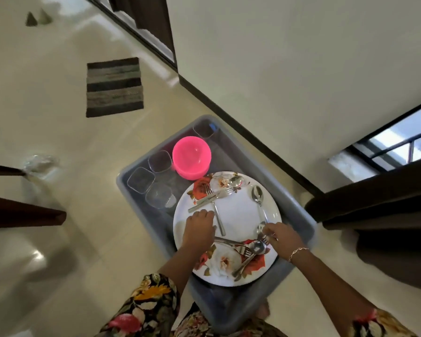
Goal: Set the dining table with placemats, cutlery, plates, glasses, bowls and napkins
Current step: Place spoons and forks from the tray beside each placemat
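A grey plastic tub [299,216] stands on the floor by the wall. In it lies a white floral plate [238,215] strewn with several forks and spoons [247,249]. My left hand [199,227] reaches down over the plate's left side, fingers curled at a knife handle [199,205]; whether it grips is unclear. My right hand [281,238] pinches a spoon [261,227] at the plate's right edge. Stacked pink bowls [192,156] and several clear square glasses [159,160] fill the tub's far end.
A striped mat [114,86] lies on the cream tiled floor to the far left. Dark wooden furniture edges [22,210] jut in at the left. A dark curtain [379,210] and a window [404,142] are at the right, beside the wall.
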The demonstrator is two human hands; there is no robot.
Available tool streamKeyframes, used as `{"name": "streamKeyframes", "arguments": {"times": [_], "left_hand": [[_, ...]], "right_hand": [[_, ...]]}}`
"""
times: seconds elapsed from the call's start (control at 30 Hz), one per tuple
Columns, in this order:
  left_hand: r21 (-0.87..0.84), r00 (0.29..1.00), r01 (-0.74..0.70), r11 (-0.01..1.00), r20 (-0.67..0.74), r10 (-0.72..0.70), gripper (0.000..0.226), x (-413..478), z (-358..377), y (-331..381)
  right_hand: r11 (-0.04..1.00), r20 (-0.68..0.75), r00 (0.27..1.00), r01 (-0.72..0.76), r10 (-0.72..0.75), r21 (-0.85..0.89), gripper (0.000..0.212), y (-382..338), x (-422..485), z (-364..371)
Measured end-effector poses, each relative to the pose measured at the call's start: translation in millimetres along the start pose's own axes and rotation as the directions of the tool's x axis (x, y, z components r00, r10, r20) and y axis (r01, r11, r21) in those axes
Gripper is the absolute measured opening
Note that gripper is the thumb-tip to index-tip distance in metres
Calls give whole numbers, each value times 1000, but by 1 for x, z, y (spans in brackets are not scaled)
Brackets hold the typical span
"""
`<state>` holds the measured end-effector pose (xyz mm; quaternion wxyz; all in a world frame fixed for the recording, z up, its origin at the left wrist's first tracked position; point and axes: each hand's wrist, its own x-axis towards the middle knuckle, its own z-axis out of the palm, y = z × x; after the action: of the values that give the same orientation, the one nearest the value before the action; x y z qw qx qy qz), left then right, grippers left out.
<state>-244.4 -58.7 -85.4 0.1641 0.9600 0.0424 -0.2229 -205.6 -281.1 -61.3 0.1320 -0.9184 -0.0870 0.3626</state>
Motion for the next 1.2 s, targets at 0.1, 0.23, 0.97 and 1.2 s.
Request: {"name": "streamKeyframes", "arguments": {"times": [0.1, 0.23, 0.97, 1.2], "left_hand": [[61, 998, -59, 996, -26, 61, 39, 19, 1, 1], [98, 997, -6, 995, -82, 15, 38, 39, -2, -2], [-368, 910, 409, 835, 96, -404, 49, 37, 18, 27], [-285, 836, 547, 787, 142, -529, 44, 48, 19, 49]], "right_hand": [[998, -19, 999, -43, 44, 55, 19, 4, 6, 4], [988, -41, 995, -86, 91, 127, 19, 4, 11, 11], [971, -26, 995, -92, 101, 222, 23, -12, -4, 39], [985, -64, 989, -129, 137, 117, 26, -1, -12, 40]]}}
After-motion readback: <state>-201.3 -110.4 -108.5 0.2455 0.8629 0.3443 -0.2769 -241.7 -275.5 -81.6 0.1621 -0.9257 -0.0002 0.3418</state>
